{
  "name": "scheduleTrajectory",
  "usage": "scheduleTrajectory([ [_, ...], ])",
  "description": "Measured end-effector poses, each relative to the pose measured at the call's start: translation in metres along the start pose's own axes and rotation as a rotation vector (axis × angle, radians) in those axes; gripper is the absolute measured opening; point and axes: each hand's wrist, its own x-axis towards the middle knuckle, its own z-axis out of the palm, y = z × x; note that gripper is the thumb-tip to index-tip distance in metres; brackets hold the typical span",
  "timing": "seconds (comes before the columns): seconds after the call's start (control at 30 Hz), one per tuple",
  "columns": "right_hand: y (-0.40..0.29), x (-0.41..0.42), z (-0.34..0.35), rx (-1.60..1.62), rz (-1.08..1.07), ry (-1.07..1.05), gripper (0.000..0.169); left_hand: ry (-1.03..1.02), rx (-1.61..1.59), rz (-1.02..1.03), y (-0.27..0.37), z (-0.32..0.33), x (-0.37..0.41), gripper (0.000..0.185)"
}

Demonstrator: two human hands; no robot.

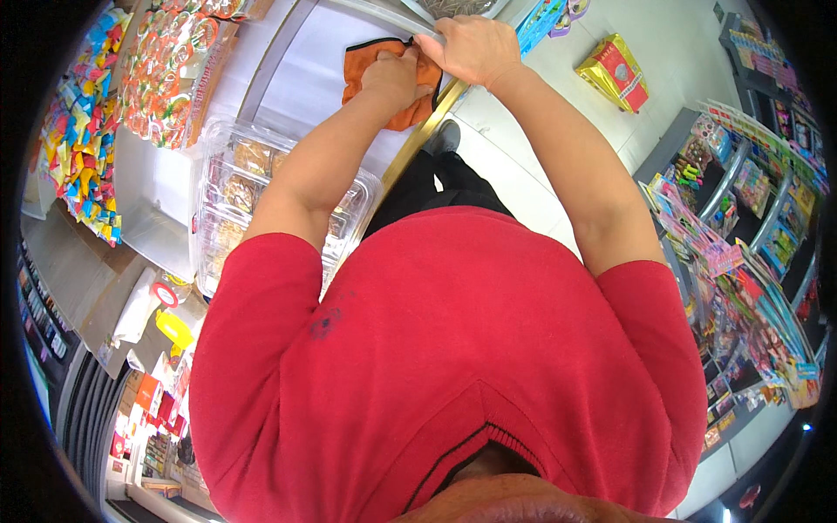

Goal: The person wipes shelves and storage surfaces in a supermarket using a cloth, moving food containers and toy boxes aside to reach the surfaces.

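An orange cloth (361, 64) with dark edging lies spread on the bare white floor of a display compartment (294, 72). My left hand (392, 82) presses down on this cloth, its fingers bunching the fabric a little. Close beside it, my right hand (476, 51) rests over the compartment's grey rim at the corner, thumb towards the cloth; its fingertips are partly hidden. Just below the compartment, a clear plastic box (225, 140) holds packaged baked goods (252, 157).
Orange-lidded cups (167, 78) and colourful wrapped sweets (78, 144) fill the left side. A gold-yellow edge strip (412, 140) borders the display. A yellow and red package (614, 73) lies on the tiled floor; shelves of small packets (752, 189) stand at right.
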Motion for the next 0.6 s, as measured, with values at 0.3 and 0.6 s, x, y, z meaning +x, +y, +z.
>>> scheduleTrajectory([
  [0.3, -0.004, 0.005, -0.016, 0.064, 0.053, -0.104, 0.046, -0.406, 0.341, 0.490, -0.029, -0.001, -0.032, 0.077],
  [0.6, 0.004, 0.002, -0.018, 0.122, 0.001, -0.096, 0.048, -0.631, 0.475, 0.395, -0.032, -0.004, -0.043, 0.067],
])
